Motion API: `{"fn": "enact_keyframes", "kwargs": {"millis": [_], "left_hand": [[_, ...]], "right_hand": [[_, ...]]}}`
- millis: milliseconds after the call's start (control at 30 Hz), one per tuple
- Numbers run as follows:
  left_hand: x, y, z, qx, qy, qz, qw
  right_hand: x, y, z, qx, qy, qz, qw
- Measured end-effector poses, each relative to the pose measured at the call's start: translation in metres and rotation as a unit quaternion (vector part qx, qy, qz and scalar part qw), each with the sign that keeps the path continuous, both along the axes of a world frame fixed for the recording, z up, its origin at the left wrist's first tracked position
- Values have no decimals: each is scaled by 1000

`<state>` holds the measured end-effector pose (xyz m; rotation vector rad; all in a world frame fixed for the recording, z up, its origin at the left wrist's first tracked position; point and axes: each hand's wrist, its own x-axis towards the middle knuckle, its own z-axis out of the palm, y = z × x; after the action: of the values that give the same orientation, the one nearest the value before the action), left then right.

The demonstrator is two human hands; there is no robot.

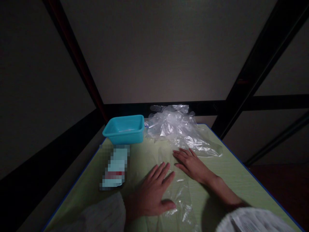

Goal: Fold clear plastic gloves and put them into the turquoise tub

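A clear plastic bag (181, 196) lies spread on the pale green table, running from the front edge toward the back. My left hand (154, 193) rests palm down on its left side, fingers stretched and thumb pointing right. Farther up, my right hand (190, 162) lies flat with fingers extended, touching the plastic near its upper right part. Behind both hands sits a crumpled heap of clear plastic (172, 124), its loose edge reaching to the right. The bag's exact outline is hard to make out because it is see-through.
At the back left of the table (231, 180) stands a turquoise plastic basin (125, 138). In front of it lies a pale, pixelated item (117, 166) with a red mark. A grey panelled wall (161, 54) rises behind the table, which has a blue edge.
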<state>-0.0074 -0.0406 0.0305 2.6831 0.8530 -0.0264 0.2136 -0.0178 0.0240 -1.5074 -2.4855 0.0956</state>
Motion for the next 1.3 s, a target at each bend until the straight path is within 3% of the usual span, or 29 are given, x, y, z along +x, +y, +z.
{"fn": "enact_keyframes", "kwargs": {"millis": [267,433,600,700,767,900,967,1100,1300], "left_hand": [[-2,-1,0,15,-18,-2,1000],[-2,-4,1,14,-50,-11,999],[-1,-10,1,-2,-57,-41,998],[1,-10,2,-5,-59,-49,997],[2,-7,1,-1,-80,-21,997],[-1,6,-13,45,-142,141,979],[-4,13,-23,67,-140,176,972],[-8,20,-33,107,-109,158,976],[-8,23,-21,116,-45,142,982]], "right_hand": [[3,4,-7,28,0,-41,999],[3,3,1,62,52,-29,996],[-13,-8,14,-14,193,45,980],[-25,-15,14,-45,210,75,974],[-29,-18,10,-49,204,81,974],[-32,-21,5,-24,201,54,978],[-34,-22,2,-8,192,36,981],[-41,-26,-5,6,136,31,990],[-42,-26,-12,-8,56,36,998]]}}
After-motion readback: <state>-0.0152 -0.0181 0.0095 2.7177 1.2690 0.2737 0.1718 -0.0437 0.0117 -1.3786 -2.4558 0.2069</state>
